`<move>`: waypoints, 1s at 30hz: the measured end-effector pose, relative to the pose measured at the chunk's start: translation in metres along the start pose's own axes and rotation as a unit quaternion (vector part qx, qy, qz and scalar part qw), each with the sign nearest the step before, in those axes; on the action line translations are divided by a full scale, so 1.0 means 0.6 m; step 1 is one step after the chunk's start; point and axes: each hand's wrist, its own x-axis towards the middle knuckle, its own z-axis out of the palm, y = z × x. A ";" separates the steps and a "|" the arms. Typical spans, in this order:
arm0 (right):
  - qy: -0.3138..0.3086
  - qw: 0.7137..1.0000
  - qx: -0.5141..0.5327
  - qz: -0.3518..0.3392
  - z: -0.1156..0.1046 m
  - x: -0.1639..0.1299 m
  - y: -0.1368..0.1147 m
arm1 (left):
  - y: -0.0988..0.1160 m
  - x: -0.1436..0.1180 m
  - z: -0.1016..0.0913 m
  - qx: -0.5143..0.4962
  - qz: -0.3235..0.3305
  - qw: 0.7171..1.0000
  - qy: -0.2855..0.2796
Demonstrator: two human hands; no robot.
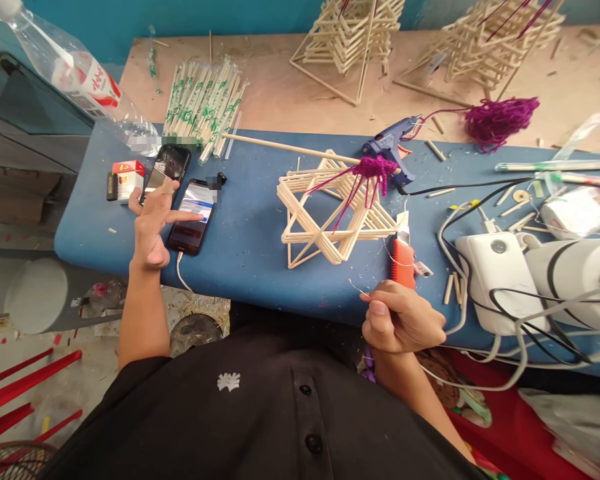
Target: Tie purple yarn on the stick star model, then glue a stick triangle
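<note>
- Left hand [153, 227]: fingers spread wide, holding nothing; the index fingertip rests on the lit screen of a smartphone [192, 215] lying flat near the left end of the blue table [250, 227].
- Second phone [167, 170]: dark screen, just behind the first, partly under the left hand's fingers.
- Red-and-white pack [129, 177]: left of the phones, with a small dark lighter-like item beside it.
- Right hand [403, 319]: curled narrow at the table's near edge, pinching a thin thread [356, 288] between thumb and forefinger.
- Orange utility knife [403, 257]: on the table just beyond the right hand, apart from it.
- Star-shaped stick frame [330, 217]: mid-table, between the two hands, with purple yarn [373, 170] draped over its far point.
- Blue glue gun [390, 147]: behind the star, cable trailing right.
- Wrapped chopsticks [205, 107]: a bundle behind the phones.
- Plastic bottle [80, 73]: lying at far left.
- White power adapter [490, 273]: right of the knife, amid cables.
</note>
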 end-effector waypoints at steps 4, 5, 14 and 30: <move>-0.003 1.000 -0.009 0.008 0.000 0.003 0.000 | -0.009 0.004 0.000 0.023 0.001 0.999 -0.037; -0.001 1.000 0.003 0.003 0.001 0.005 0.001 | -0.015 0.005 0.003 0.014 0.026 0.999 -0.019; 0.031 0.999 0.033 -0.015 0.010 0.008 0.005 | -0.047 0.011 0.010 -0.001 0.125 0.959 0.254; 0.055 0.998 -0.044 -0.006 0.013 0.050 -0.041 | 0.304 0.039 0.185 0.087 0.178 0.961 0.194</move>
